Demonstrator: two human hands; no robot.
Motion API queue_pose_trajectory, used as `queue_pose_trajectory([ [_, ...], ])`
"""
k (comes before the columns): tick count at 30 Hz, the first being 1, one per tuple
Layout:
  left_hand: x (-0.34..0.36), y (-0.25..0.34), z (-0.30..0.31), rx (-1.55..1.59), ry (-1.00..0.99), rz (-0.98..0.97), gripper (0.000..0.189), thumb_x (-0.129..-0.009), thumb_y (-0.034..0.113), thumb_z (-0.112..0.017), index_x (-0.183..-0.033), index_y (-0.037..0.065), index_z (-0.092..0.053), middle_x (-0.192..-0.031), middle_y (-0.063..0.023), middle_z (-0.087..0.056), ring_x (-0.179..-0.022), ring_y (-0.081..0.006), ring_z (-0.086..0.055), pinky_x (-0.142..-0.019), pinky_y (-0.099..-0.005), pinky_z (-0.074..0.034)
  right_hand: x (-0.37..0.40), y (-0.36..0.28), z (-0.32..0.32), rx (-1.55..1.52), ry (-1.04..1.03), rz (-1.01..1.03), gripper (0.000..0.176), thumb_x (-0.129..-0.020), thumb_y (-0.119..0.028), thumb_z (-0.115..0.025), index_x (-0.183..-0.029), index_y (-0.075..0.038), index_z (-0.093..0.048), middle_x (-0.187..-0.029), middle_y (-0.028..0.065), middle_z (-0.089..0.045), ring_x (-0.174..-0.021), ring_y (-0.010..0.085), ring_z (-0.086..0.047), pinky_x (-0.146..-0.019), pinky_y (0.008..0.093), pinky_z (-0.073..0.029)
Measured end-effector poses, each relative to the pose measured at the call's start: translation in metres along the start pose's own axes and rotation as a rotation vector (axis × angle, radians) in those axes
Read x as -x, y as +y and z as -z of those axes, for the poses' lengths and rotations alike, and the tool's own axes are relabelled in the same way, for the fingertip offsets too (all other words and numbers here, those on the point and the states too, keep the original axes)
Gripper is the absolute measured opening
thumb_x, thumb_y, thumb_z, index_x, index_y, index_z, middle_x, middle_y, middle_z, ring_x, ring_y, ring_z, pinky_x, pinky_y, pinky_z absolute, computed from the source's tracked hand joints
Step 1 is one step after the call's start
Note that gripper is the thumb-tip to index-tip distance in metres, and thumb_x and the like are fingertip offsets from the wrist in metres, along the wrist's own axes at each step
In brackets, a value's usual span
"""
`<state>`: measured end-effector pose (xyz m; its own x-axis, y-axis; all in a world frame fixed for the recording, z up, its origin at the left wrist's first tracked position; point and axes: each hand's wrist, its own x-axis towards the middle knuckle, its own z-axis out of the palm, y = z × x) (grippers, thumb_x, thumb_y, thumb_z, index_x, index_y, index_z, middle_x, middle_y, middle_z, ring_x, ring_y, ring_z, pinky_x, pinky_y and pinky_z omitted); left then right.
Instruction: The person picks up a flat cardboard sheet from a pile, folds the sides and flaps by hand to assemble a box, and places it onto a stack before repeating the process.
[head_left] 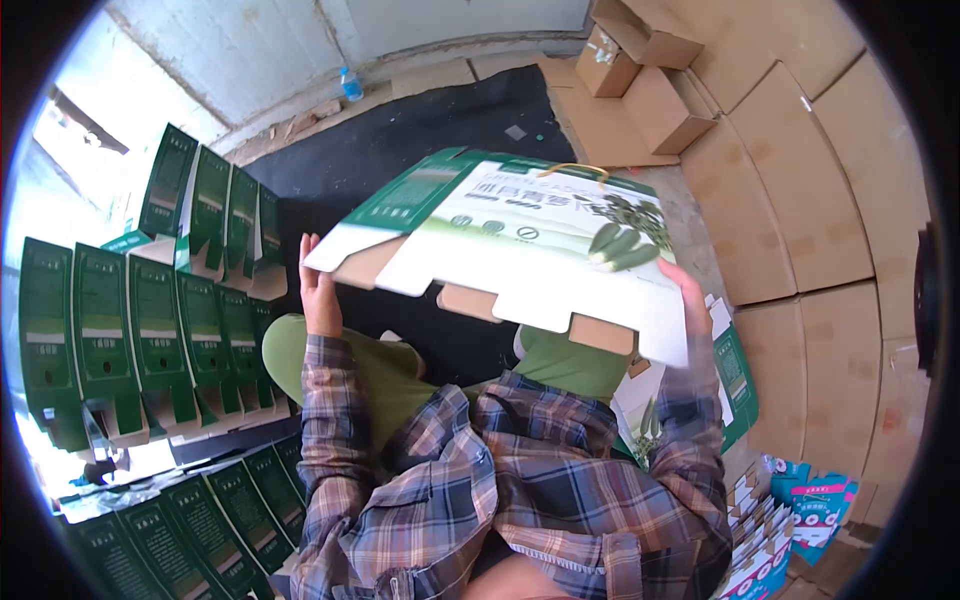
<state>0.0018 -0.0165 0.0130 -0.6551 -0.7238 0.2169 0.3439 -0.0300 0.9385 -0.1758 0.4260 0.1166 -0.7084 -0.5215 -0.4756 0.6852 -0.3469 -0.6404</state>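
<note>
Between my two hands I hold up a flattened green and white carton (500, 240), printed with green vegetables and lettering. A yellowish cord handle (575, 170) shows along its far edge, and cut flaps with brown inner sides face me. My left hand (320, 295) grips the carton's left corner, fingers behind and partly hidden. At the right edge, my right hand (688, 295) clasps the panel, its thumb on the printed face. Another printed carton (738, 385) lies beside my right forearm, partly covered by it.
Rows of folded green cartons (130, 330) stand at my left. Large brown boxes (800, 200) are stacked along the right, with an open brown box (670, 110) at the back. Blue printed packaging (815, 510) sits low right. A blue bottle (351, 84) stands beyond the black mat (400, 125).
</note>
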Motion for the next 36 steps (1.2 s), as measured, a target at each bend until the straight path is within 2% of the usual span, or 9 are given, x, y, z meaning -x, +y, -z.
queue_pose_trajectory([
  [4,-0.001,-0.002,0.038,0.116,-0.048,0.046,0.020,-0.092,0.018,-0.055,-0.105,0.003,-0.057,-0.107,-0.0093,-0.061,-0.105,-0.0199,-0.056,-0.094,-0.0353,-0.043,-0.082,0.001,0.024,0.259,-0.096,-0.028,0.039,-0.090,-0.032,-0.049,-0.110,0.000,-0.057,-0.098,0.0105,-0.065,-0.082,0.0211,-0.064,-0.070,0.0327,-0.052],
  [9,0.005,-0.016,0.039,0.204,0.173,0.127,0.018,-0.083,0.009,-0.067,-0.099,0.005,-0.061,-0.095,-0.0036,-0.064,-0.086,-0.0122,-0.059,-0.084,-0.0292,-0.045,-0.171,0.007,0.027,0.222,0.061,-0.154,0.054,-0.091,-0.054,-0.036,-0.091,-0.004,-0.058,-0.059,-0.0037,-0.042,-0.056,0.0129,-0.050,-0.052,0.0306,-0.043],
  [14,0.009,-0.020,0.031,0.072,0.208,0.197,0.022,-0.080,0.005,-0.069,-0.100,0.005,-0.061,-0.094,-0.0022,-0.064,-0.084,-0.0110,-0.058,-0.079,-0.0265,-0.044,-0.197,0.048,-0.013,0.651,0.338,0.304,0.047,-0.085,-0.043,-0.055,-0.110,-0.003,-0.049,-0.094,0.0082,-0.047,-0.084,0.0197,-0.050,-0.069,0.0344,-0.043],
  [16,0.011,-0.018,0.030,0.091,0.158,0.224,0.023,-0.078,0.002,-0.069,-0.100,0.004,-0.062,-0.094,-0.0028,-0.064,-0.086,-0.0118,-0.058,-0.082,-0.0274,-0.044,-0.197,0.067,-0.030,1.063,0.405,0.825,0.079,-0.075,-0.035,-0.072,-0.133,0.002,-0.033,-0.129,0.0243,-0.040,-0.119,0.0339,-0.042,-0.099,0.0381,-0.037],
  [18,0.012,-0.014,0.029,0.062,0.127,0.240,0.026,-0.077,0.002,-0.069,-0.102,0.004,-0.061,-0.097,-0.0038,-0.064,-0.090,-0.0130,-0.058,-0.085,-0.0287,-0.044,-0.189,0.081,-0.048,1.282,0.447,0.983,0.098,-0.070,-0.035,-0.077,-0.140,0.000,-0.019,-0.141,0.0267,-0.023,-0.129,0.0374,-0.030,-0.103,0.0412,-0.034],
  [26,0.023,-0.005,0.031,-0.195,0.050,0.268,0.019,-0.076,0.000,-0.070,-0.095,0.003,-0.066,-0.092,-0.0036,-0.066,-0.083,-0.0126,-0.061,-0.080,-0.0276,-0.047,-0.187,0.092,-0.081,1.266,0.504,0.801,0.098,-0.068,-0.011,-0.071,-0.143,-0.004,-0.008,-0.148,0.0252,-0.008,-0.121,0.0424,-0.042,-0.095,0.0432,-0.043],
  [28,0.024,0.000,0.023,-0.154,0.052,0.231,0.017,-0.077,0.001,-0.069,-0.094,0.003,-0.067,-0.092,-0.0037,-0.066,-0.082,-0.0119,-0.061,-0.078,-0.0263,-0.047,-0.177,0.087,-0.082,1.194,0.436,0.729,0.089,-0.068,-0.004,-0.063,-0.142,-0.002,-0.013,-0.147,0.0228,-0.017,-0.135,0.0348,-0.025,-0.107,0.0365,-0.028],
  [31,0.023,0.010,0.015,-0.176,0.153,0.167,0.013,-0.085,0.009,-0.065,-0.095,0.000,-0.066,-0.091,-0.0044,-0.066,-0.080,-0.0121,-0.062,-0.075,-0.0268,-0.050,-0.172,0.082,-0.066,1.157,0.325,1.049,0.079,-0.068,0.002,-0.051,-0.140,-0.005,-0.021,-0.140,0.0196,-0.034,-0.127,0.0350,-0.038,-0.103,0.0342,-0.034],
  [36,0.020,0.027,-0.011,-0.092,0.363,0.048,0.024,-0.091,0.019,-0.058,-0.104,-0.001,-0.061,-0.095,-0.0067,-0.064,-0.081,-0.0127,-0.061,-0.073,-0.0266,-0.049,-0.148,0.061,-0.054,0.616,0.065,0.697,0.069,-0.066,0.014,-0.041,-0.134,-0.003,-0.039,-0.128,0.0079,-0.050,-0.120,0.0190,-0.046,-0.099,0.0314,-0.037],
])
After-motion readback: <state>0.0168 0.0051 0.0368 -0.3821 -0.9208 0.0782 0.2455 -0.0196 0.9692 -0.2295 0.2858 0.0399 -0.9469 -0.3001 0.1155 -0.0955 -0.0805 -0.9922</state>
